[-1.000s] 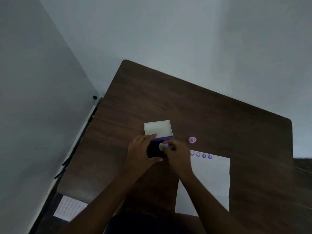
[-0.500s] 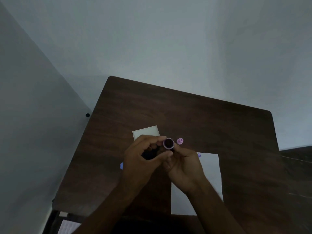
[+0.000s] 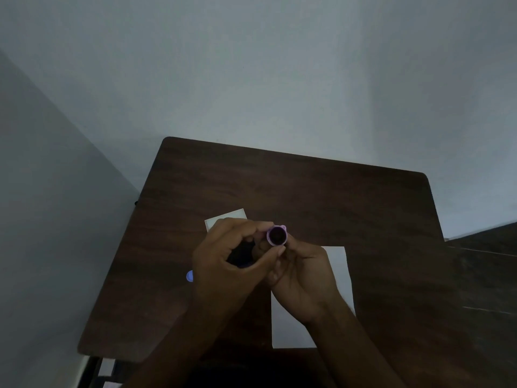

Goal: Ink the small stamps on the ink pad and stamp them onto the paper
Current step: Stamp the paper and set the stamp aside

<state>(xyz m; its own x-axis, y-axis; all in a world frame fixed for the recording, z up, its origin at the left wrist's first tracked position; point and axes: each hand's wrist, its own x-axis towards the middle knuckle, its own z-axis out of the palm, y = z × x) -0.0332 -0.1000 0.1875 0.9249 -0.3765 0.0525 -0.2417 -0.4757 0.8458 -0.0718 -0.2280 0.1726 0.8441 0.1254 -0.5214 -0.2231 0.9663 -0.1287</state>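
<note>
A small purple stamp (image 3: 277, 236) is held up toward the camera, its dark inked face pointing at me. My right hand (image 3: 303, 278) grips its body from below. My left hand (image 3: 229, 264) pinches its rim between thumb and forefinger. The white paper (image 3: 340, 267) lies on the table behind my right hand, which hides its top edge and any prints there. A white ink pad lid (image 3: 223, 217) shows above my left knuckles. The pad itself is mostly hidden behind my left hand.
A blue stamp (image 3: 189, 275) peeks out on the dark wooden table (image 3: 321, 197) left of my left hand. A pink tip (image 3: 283, 227) shows just behind the held stamp. White walls border the table's far and left sides.
My right hand lifted the stamp off the ink pad and turned its face up to the camera. My left hand came up to pinch it. The head camera tilted upward.
</note>
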